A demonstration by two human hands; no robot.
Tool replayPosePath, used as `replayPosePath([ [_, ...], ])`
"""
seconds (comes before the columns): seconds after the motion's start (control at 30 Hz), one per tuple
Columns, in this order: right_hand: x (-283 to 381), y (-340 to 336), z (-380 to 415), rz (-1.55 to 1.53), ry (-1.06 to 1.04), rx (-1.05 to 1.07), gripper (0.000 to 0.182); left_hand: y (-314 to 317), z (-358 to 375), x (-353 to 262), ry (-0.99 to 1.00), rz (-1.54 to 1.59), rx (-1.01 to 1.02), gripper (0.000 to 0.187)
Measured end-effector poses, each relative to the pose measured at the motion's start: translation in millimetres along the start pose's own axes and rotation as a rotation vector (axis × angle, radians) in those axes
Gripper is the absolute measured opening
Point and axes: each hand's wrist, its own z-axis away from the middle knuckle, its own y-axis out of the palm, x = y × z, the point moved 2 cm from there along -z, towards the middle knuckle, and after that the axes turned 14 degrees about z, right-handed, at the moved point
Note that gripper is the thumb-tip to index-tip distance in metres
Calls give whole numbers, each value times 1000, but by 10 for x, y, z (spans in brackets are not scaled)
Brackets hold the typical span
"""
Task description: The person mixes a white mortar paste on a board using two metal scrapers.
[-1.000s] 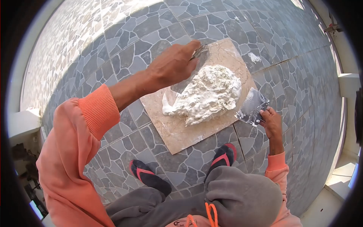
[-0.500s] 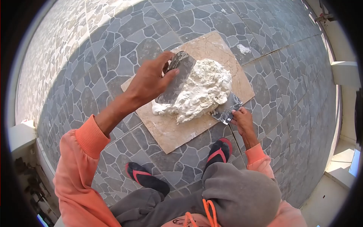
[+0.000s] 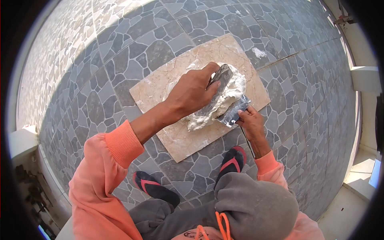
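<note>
A heap of white paste (image 3: 237,82) lies on a square beige tile (image 3: 176,146). My left hand (image 3: 194,90) grips a flat metal scraper (image 3: 221,86), its blade tilted against the top of the heap. Part of the paste is hidden behind this hand and blade. At the heap's lower right, my right hand (image 3: 252,122) holds a second scraper (image 3: 234,113) smeared with paste, its blade close against the heap's edge.
Around the tile is grey stone-patterned floor (image 3: 160,54) with a white splash (image 3: 259,52) at the upper right. My feet in black and red flip-flops (image 3: 156,187) (image 3: 232,162) stand below the tile. Pale ledges flank both sides.
My left hand and its scraper have moved right across the paste, and the heap's left part looks pushed in. My right hand and its scraper have shifted slightly up and left.
</note>
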Motion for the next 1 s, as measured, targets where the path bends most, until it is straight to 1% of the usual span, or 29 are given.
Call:
replayPosePath([
  [0.13,150,151,38,53,-67,29,25,249,-35,31,-34,16,36,34],
  [0.17,202,195,52,69,-81,32,25,315,-39,71,1,13,27,32],
  [0.27,434,360,128,136,-88,37,24,455,-43,174,-5,-16,20,29],
  [0.3,457,395,115,134,-98,37,23,455,-53,158,-27,-25,2,26],
  [0.5,628,516,189,186,-131,34,22,326,-114,223,45,-181,-40,26],
  [0.57,673,364,212,161,-131,27,22,241,-121,267,1,-209,-47,26],
  [0.7,758,-228,172,238,-111,-138,22,100,-40,368,-43,-202,-89,27],
  [0.87,397,-1213,-278,439,54,-239,15,-65,-12,328,-85,-209,-123,29],
  [0.9,285,-1375,-421,473,78,-247,14,-93,-15,338,-66,-209,-141,29],
  [1.0,24,-1524,-839,519,103,-226,13,-156,-26,324,-35,-205,-179,28],
])
